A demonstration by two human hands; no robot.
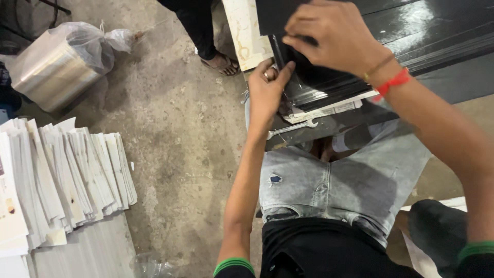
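Pinching the near-left corner of the black sheet stack (329, 77), my left hand (267, 92) has its fingers closed on the edge. My right hand (334, 36) presses flat on top, fingers curled over it. A wrench (290, 128) lies just below.

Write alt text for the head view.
Seen from above, a person's left hand and right hand press on a stack of glossy black sheets on a machine table. A spanner lies beneath; fanned white printed sheets sit on the concrete floor.
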